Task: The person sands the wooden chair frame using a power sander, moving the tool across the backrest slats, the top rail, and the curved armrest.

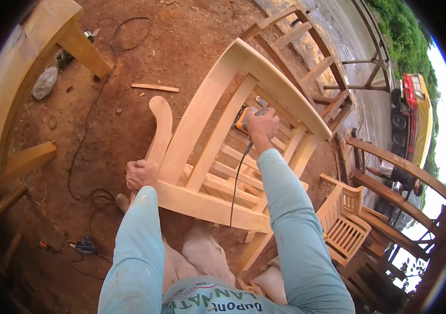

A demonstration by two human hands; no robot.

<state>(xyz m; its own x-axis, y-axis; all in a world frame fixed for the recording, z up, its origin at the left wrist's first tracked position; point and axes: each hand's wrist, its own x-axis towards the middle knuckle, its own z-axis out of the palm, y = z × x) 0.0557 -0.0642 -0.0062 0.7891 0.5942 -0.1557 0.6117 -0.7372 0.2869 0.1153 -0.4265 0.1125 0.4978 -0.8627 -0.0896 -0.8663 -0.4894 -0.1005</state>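
A pale wooden chair frame (202,115) with slats stands tilted in front of my legs. My left hand (141,175) is closed around the lower end of its curved armrest (161,123), at the left corner of the frame. Within the frame, my right hand (263,125) grips an orange and black power sander (242,119) from above, close over the slats. The sander's dark cord (237,180) runs down across the front rail toward my body. My fingers hide part of the sander.
A large wooden piece (26,49) stands at left, near a plastic bag (45,82). Cables (84,136) and a loose wood strip (155,87) lie on the dirt. More wooden frames (327,68) stand behind, and a small slatted chair (346,225) is at right. A truck (414,115) is beyond.
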